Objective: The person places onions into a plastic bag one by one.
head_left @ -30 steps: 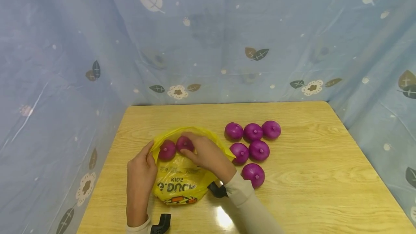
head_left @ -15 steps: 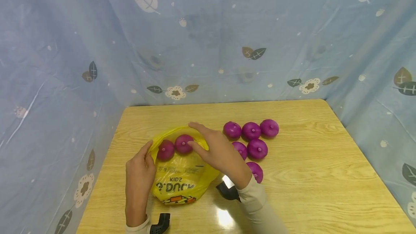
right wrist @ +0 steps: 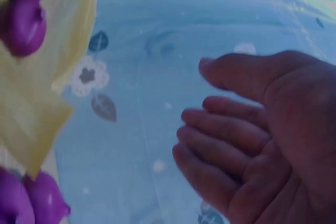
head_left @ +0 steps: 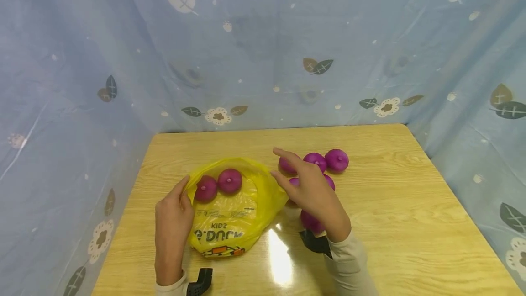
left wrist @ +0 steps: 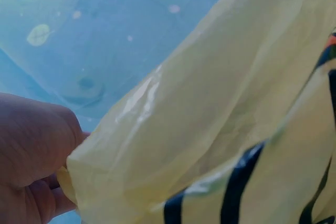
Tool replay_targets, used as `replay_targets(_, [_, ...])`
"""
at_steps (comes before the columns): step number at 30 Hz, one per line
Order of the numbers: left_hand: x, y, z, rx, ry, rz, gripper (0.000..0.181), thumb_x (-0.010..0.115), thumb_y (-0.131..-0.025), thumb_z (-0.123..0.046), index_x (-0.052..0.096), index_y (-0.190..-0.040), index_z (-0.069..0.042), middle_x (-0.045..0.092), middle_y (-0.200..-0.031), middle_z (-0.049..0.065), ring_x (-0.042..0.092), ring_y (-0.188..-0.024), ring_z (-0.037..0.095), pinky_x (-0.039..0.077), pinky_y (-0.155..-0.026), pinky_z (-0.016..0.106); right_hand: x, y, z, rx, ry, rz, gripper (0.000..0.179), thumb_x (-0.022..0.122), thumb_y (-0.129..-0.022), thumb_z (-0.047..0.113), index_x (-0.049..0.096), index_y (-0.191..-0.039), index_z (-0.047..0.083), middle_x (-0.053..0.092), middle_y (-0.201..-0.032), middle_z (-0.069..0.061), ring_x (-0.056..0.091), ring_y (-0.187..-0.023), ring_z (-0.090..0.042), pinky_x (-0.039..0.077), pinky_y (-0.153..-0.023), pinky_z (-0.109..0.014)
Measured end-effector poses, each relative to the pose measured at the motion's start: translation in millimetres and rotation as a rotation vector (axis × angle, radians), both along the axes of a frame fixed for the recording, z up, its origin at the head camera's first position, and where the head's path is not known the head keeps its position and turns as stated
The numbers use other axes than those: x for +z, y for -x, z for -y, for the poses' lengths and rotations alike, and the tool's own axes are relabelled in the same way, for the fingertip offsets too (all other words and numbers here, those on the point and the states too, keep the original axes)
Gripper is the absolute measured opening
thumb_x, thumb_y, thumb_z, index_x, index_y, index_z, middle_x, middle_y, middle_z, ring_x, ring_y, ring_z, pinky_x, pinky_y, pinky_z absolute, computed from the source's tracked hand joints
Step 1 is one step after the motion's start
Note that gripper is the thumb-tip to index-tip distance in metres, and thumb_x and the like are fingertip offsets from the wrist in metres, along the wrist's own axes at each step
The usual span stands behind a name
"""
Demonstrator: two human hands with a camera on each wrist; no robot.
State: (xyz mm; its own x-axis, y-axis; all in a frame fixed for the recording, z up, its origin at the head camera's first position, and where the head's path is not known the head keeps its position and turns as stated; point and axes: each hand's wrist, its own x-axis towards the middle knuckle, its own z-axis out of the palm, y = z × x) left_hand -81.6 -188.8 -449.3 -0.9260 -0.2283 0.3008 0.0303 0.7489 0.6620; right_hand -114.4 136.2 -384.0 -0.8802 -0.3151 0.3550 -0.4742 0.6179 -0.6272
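Blue cloth (head_left: 255,58), printed with leaves and flowers; hung behind the counter and along both sides.
Counter (head_left: 390,204), wood-grain top.
Yellow bag (head_left: 226,223), printed plastic; on the counter, left of centre, mouth gaping.
Left hand (head_left: 174,214): fingers pinching the bag's left rim.
Right hand (head_left: 310,186), raised just right of the bag, partly covering the loose onions in the head view: fingers (right wrist: 220,150) extended and slightly bent, thumb held wide of them.
Bagged onions (head_left: 229,181), purple, two; side by side, within the bag.
Loose onions (head_left: 337,161), purple, at least six; grouped on the counter, right of the bag.
Black wrist fittings (head_left: 200,282), two; one at each cuff.
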Motion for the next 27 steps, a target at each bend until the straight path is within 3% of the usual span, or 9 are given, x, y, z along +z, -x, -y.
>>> replay_targets(2, [0.7, 0.0, 0.7, 0.003, 0.0, 0.009, 0.044, 0.053, -0.103, 0.004, 0.064, -0.145, -0.004, 0.073, -0.099, 0.028, 0.033, -0.047, 0.013, 0.032, -0.045, 0.028, -2.7, -1.0, -7, 0.014, 0.006, -0.025, 0.054, 0.071, -0.103, 0.035, 0.057, -0.153, 0.021, 0.075, -0.119, 0.002, 0.071, -0.081, -0.01, 0.056, -0.074, -0.031])
replay_targets(4, [0.7, 0.6, 0.9, 0.0, -0.001, 0.019, 0.044, 0.053, -0.103, 0.004, 0.064, -0.145, -0.004, 0.073, -0.098, 0.027, 0.034, -0.047, 0.013, 0.033, -0.046, 0.028, -5.0, -2.7, -13, 0.037, 0.023, -0.051, 0.053, 0.073, -0.102, 0.034, 0.059, -0.152, 0.022, 0.071, -0.134, 0.004, 0.073, -0.109, -0.012, 0.058, -0.088, -0.033])
replay_targets(8, [-0.9, 2.6, 0.7, -0.012, 0.002, 0.031, 0.045, 0.052, -0.103, 0.004, 0.064, -0.146, -0.005, 0.071, -0.088, 0.022, 0.034, -0.047, 0.013, 0.033, -0.045, 0.027, -11.6, -7.6, -29, 0.087, 0.06, -0.084, 0.053, 0.078, -0.098, 0.025, 0.062, -0.149, 0.019, 0.067, -0.142, 0.006, 0.068, -0.089, -0.006, 0.054, -0.093, -0.028])
replay_targets(12, [-1.7, 4.4, 0.0, -0.025, -0.002, 0.022, 0.045, 0.052, -0.103, 0.004, 0.064, -0.145, -0.004, 0.073, -0.094, 0.025, 0.034, -0.046, 0.013, 0.033, -0.045, 0.027, -20.1, -14.9, -45, 0.098, 0.066, -0.072, 0.057, 0.081, -0.096, 0.022, 0.062, -0.149, 0.024, 0.064, -0.145, 0.011, 0.066, -0.098, -0.007, 0.048, -0.101, -0.023])
replay_targets(15, [-1.8, 4.7, -0.2, -0.021, -0.002, 0.016, 0.045, 0.053, -0.103, 0.004, 0.064, -0.145, -0.004, 0.074, -0.107, 0.028, 0.034, -0.046, 0.013, 0.033, -0.045, 0.028, -27.3, -20.7, -56, 0.109, 0.065, -0.043, 0.062, 0.082, -0.095, 0.023, 0.059, -0.152, 0.028, 0.061, -0.148, 0.013, 0.065, -0.12, -0.01, 0.045, -0.107, -0.022])
replay_targets(18, [-1.9, 4.8, -0.2, -0.014, -0.002, 0.014, 0.045, 0.053, -0.102, 0.005, 0.065, -0.145, -0.005, 0.073, -0.115, 0.029, 0.035, -0.047, 0.013, 0.034, -0.046, 0.028, -36.6, -26.9, -66, 0.113, 0.062, -0.03, 0.066, 0.083, -0.093, 0.022, 0.057, -0.153, 0.028, 0.06, -0.15, 0.013, 0.066, -0.122, -0.012, 0.044, -0.108, -0.021])
replay_targets(20, [-1.9, 5.0, -0.2, -0.014, -0.002, 0.013, 0.045, 0.053, -0.102, 0.004, 0.065, -0.145, -0.005, 0.073, -0.112, 0.028, 0.035, -0.047, 0.013, 0.034, -0.046, 0.028, -43.7, -31.0, -73, 0.11, 0.064, -0.022, 0.068, 0.084, -0.092, 0.02, 0.056, -0.154, 0.028, 0.06, -0.15, 0.012, 0.062, -0.132, -0.014, 0.044, -0.111, -0.023])
replay_targets(24, [-1.8, 5.0, -0.1, -0.009, 0.004, 0.01, 0.044, 0.052, -0.103, 0.004, 0.065, -0.145, -0.005, 0.073, -0.098, 0.027, 0.035, -0.047, 0.013, 0.033, -0.045, 0.028, -56.9, -39.2, -86, 0.098, 0.071, 0.002, 0.071, 0.085, -0.091, 0.016, 0.055, -0.155, 0.027, 0.06, -0.151, 0.009, 0.062, -0.134, -0.017, 0.048, -0.11, -0.029])
replay_targets(27, [-1.3, 4.4, 0.3, -0.002, 0.004, 0.012, 0.044, 0.053, -0.103, 0.004, 0.065, -0.144, -0.004, 0.073, -0.1, 0.027, 0.036, -0.049, 0.014, 0.034, -0.046, 0.028, -66.1, -45.6, -94, 0.098, 0.082, 0.028, 0.071, 0.085, -0.091, 0.014, 0.055, -0.155, 0.023, 0.059, -0.153, 0.003, 0.058, -0.139, -0.019, 0.046, -0.111, -0.03])
